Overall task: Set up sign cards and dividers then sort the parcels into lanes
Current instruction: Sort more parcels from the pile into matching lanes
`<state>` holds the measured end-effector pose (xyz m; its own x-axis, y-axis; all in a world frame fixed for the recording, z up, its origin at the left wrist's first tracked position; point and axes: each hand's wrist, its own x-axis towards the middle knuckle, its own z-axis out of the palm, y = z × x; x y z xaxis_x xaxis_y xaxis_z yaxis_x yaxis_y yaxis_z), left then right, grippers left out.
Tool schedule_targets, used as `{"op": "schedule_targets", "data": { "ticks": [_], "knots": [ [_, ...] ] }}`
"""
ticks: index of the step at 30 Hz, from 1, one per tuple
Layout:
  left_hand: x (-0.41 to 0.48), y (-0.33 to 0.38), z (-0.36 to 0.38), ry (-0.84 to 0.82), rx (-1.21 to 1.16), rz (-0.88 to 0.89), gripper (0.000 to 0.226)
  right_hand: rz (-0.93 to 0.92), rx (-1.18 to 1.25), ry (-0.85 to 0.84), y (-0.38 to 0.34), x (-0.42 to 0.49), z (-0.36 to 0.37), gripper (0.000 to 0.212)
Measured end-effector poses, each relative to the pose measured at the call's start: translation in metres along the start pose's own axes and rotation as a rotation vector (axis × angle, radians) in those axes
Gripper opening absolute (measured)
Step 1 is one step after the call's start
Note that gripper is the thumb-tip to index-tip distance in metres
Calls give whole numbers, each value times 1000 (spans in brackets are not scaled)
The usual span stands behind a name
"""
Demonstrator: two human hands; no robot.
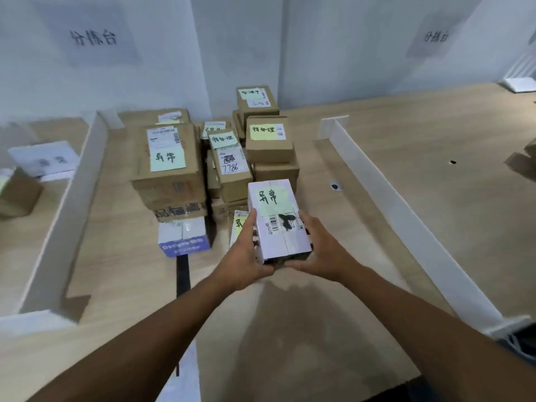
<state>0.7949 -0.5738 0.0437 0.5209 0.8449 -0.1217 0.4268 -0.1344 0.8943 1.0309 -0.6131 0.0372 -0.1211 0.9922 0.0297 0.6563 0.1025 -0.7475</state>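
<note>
Left grip (246,253) on parcel (278,224) (stack (174,169) behind)

Stacked parcels (214,158) block the far middle of the desk (319,329). A left divider (66,216) and a right divider (406,204) wall this lane. Open room lies near the pile and far right.

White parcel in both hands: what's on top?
A pale green handwritten note and a black-smeared barcode label. The left hand and right hand cover the white parcel's lower sides.
</note>
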Motion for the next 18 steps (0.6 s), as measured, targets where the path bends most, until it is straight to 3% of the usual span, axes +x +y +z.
{"op": "schedule_targets", "data": {
  "ticks": [8, 18],
  "knots": [
    [-124, 7, -90, 212, 58, -6, 139, -290, -4, -120, -119, 12, 48, 119],
    [-276, -50, -223, 466, 23, -87, 137, -427, 0, -306, -278, 55, 192, 120]
  ]
}}
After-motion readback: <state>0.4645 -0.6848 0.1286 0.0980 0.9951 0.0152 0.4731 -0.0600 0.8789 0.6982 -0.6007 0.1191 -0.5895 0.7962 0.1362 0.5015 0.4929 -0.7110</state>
